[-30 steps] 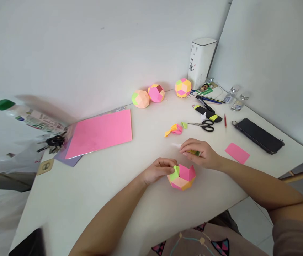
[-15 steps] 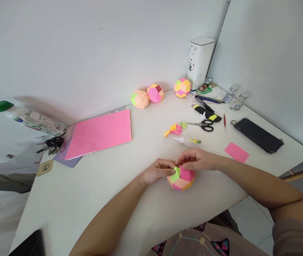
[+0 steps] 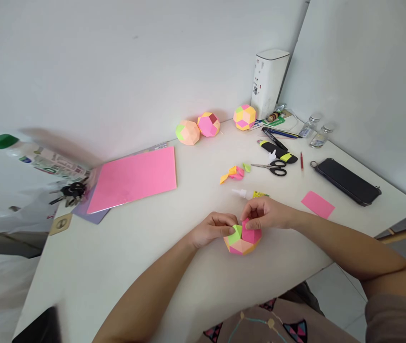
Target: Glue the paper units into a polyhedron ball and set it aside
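A partly built folded-paper ball (image 3: 241,245) in pink, peach, green and yellow rests on the white table (image 3: 146,247). At its upper left, my left hand (image 3: 212,229) pinches the green paper piece (image 3: 236,234) between thumb and fingers. My right hand (image 3: 265,213) grips the top of a pink paper flap (image 3: 250,233) that stands up from the ball's right side. Just beyond the right hand lies a glue bottle (image 3: 244,193), partly covered by that hand. Small folded paper pieces (image 3: 237,172) in orange, pink and green lie farther back.
Three finished paper balls (image 3: 209,125) sit by the wall. Scissors (image 3: 276,167), a cutter (image 3: 278,151), a red pen (image 3: 301,161) and a black case (image 3: 348,181) lie right. Pink sheets (image 3: 135,178), keys (image 3: 72,190) and a green-capped bottle (image 3: 42,157) are left.
My right hand has risen slightly, with the pink flap pulled a little more upright, and now covers part of the glue bottle. The left hand stays nearly still.
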A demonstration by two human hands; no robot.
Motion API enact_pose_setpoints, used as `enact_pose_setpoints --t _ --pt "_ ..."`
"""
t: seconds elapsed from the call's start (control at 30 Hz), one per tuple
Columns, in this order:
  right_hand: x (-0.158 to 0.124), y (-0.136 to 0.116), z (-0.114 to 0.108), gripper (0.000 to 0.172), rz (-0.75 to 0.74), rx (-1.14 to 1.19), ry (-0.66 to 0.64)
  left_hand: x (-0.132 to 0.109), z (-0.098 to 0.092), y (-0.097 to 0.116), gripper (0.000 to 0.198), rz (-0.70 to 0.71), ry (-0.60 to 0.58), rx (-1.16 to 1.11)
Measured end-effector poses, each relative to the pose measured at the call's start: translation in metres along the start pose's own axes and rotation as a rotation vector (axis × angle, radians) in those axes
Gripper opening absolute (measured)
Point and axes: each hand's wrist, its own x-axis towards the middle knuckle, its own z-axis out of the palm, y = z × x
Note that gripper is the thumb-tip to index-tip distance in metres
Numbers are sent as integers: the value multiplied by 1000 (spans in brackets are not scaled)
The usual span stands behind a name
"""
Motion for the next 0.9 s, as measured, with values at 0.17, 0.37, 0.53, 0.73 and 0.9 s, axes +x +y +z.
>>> enact_pose_setpoints --t 0.17,0.37,0.53,0.73,0.9 --pt "0 1 2 27 -33 -8 -2 0 1 2 17 -14 23 13" --pt "0 0 2 26 -54 3 2 1 1 1 14 10 23 2" --pt "0 -1 3 25 -66 -13 14 0 2 1 13 7 17 -9" --pt "-2 -2 3 26 -61 -13 20 0 2 2 15 8 31 1" --pt "-1 -3 3 25 -61 -14 20 1 2 2 16 5 37 2"
